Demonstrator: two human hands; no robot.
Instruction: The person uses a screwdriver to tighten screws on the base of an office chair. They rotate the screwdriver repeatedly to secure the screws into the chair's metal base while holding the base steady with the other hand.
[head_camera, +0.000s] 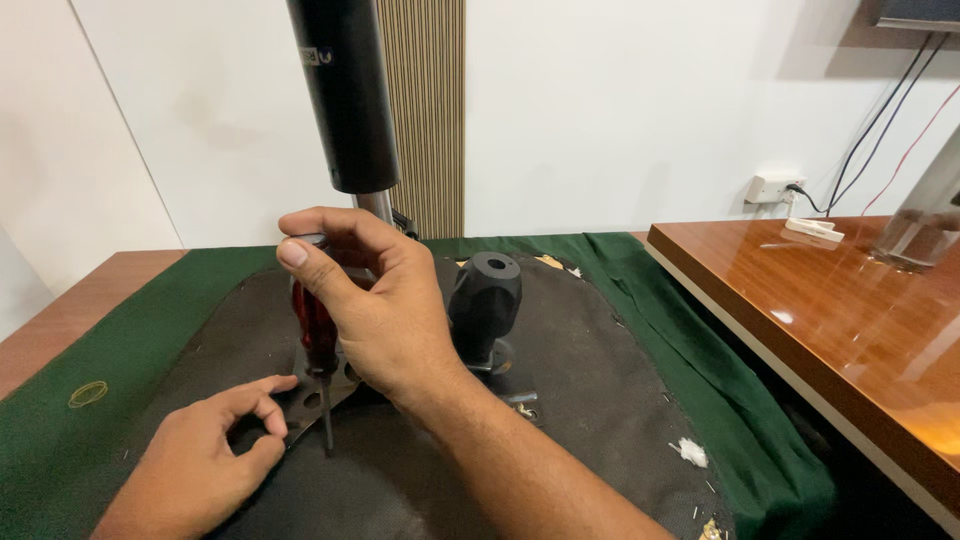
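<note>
Red translucent plastic forms the handle of the screwdriver (318, 335), which the right hand (375, 305) grips closed around its top, thumb laid across the butt. The tool stands upright, its thin dark shaft running down to a tip resting on the black fabric underside of an upturned chair seat (590, 390), just at the edge of the metal mounting plate (312, 398). The left hand (205, 455) lies flat-curled beside the tip, thumb and forefinger bent toward each other and touching the plate's edge; it holds nothing that can be made out.

Judgement on method: the shaft should be kept square to the screw head, with downward pressure from the palm and the left fingers steadying the tip so it does not skate across the fabric. Whether the tip is actually seated in a screw cannot be told; the head is hidden in shadow.

Above the plate rises the black gas cylinder (345, 95) with a bright steel rod below it. A black knob-shaped lever (485, 295) stands just right of the right hand. The seat rests on a green cloth (80, 350) spread over a wooden table (830, 310). Small tufts of white stuffing (691, 452) lie near the seat's right edge.
</note>
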